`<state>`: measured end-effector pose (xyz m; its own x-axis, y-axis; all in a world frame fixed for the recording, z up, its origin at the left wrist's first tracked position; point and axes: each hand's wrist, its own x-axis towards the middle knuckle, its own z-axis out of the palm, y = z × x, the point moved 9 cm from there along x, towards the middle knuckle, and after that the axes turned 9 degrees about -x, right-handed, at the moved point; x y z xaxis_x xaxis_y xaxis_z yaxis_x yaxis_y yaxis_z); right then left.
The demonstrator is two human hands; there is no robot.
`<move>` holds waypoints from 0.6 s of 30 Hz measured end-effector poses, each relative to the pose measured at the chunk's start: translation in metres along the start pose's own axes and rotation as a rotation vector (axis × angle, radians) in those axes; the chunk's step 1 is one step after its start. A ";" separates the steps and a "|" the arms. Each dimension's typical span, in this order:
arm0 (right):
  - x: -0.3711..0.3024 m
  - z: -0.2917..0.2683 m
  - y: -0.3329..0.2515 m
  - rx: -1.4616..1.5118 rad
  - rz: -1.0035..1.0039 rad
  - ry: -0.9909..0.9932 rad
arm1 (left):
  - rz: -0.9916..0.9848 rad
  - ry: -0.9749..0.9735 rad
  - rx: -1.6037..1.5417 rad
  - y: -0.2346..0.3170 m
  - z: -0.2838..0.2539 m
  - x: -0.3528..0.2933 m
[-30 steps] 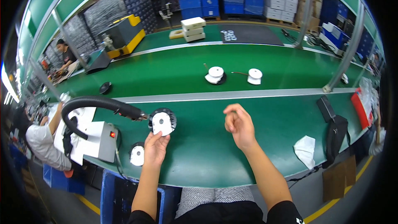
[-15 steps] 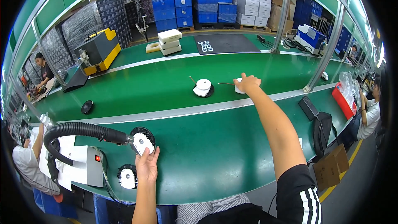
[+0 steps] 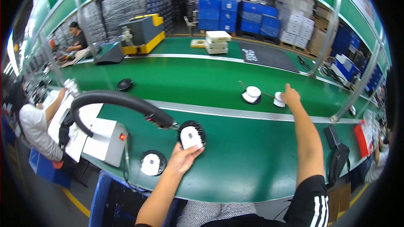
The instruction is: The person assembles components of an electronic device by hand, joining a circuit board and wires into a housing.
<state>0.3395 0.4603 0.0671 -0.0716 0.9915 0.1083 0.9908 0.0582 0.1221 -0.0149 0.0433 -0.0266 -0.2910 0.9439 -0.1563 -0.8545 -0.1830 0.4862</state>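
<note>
My left hand (image 3: 185, 156) grips a round black-and-white part (image 3: 190, 136) from below, holding it above the green bench; its white face is turned toward me. Close by the part's upper left edge is the metal end of a black corrugated hose tool (image 3: 162, 120). At the far right, my right hand (image 3: 292, 97) reaches over the green belt, fingers closed around the side of a small white round part (image 3: 278, 100) with a thin wire. Left of it lies a white round piece on a black disc (image 3: 251, 95). Another black-and-white round part (image 3: 152, 163) rests on the bench.
A white box with a red switch (image 3: 110, 142) stands left, below the hose. A black disc (image 3: 125, 84) lies on the belt. White blocks (image 3: 217, 42) are stacked beyond. A black bag (image 3: 338, 162) and red bin (image 3: 362, 138) are at right. A co-worker (image 3: 40, 117) sits left.
The view has swung left, so the scene sits farther right. Both hands keep their parts. The gap between the small white part and its neighbour on the belt looks slightly narrower.
</note>
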 end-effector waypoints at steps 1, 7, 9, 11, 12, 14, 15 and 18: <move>-0.006 -0.010 -0.003 -0.011 -0.022 0.016 | 0.003 -0.010 -0.010 0.001 0.001 -0.001; -0.014 -0.007 -0.031 0.049 -0.026 -0.012 | -0.007 -0.052 -0.049 0.009 0.004 -0.005; -0.009 0.004 -0.028 0.011 -0.027 -0.008 | -0.027 -0.099 -0.083 0.006 0.012 -0.007; -0.012 -0.003 -0.028 -0.076 -0.046 -0.037 | -0.032 -0.167 -0.085 0.002 0.014 -0.006; -0.009 -0.003 -0.017 -0.094 -0.059 -0.015 | -0.042 -0.169 -0.079 0.002 0.024 -0.009; 0.001 0.001 -0.018 -0.139 -0.057 0.004 | -0.048 -0.198 -0.118 0.006 0.028 -0.015; 0.009 0.009 -0.012 -0.173 -0.053 0.046 | -0.040 -0.218 -0.158 0.006 0.032 -0.017; 0.032 0.034 -0.002 -0.222 -0.080 -0.017 | -0.018 -0.323 -0.244 0.009 0.038 -0.019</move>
<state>0.3389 0.4963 0.0364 -0.1449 0.9867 0.0732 0.9323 0.1114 0.3441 -0.0009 0.0341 0.0137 -0.1583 0.9782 0.1346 -0.9464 -0.1891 0.2618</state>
